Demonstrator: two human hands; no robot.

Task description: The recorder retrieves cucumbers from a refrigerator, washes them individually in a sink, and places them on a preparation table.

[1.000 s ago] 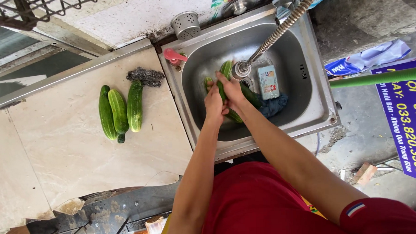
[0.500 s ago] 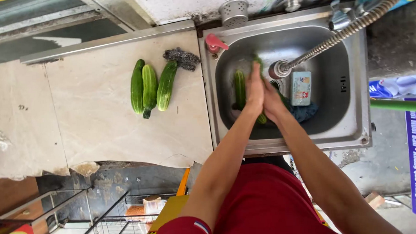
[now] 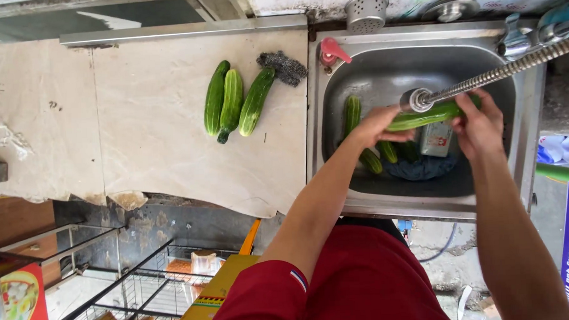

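While half a second ago my palms were pressed together low in the basin, they now sit apart at either end of one cucumber.

Left hand (image 3: 374,124): closed around the near end of the cucumber in hand (image 3: 422,118), at about nine o'clock from the hose tip.

Right hand (image 3: 480,125): fingers wrapped on the far end, at three o'clock from the hose tip; it has slid outward since the last view.

Cucumber in hand: lifted from the bottom, lying crosswise, just under the spray head (image 3: 416,100); I judge the rinsing of this one is under way.

Sink (image 3: 425,202): more cucumbers (image 3: 352,113) lie on the bottom at nine o'clock from my left hand, beside a dark cloth (image 3: 423,168) and a small box-like item I cannot make out.

Counter (image 3: 158,158): three cucumbers (image 3: 235,102) rest side by side at nine o'clock from the sink, a steel scourer (image 3: 282,65) touching the top of the rightmost; they lie as before.

Back ledge: a perforated metal cup (image 3: 366,12) at twelve o'clock.
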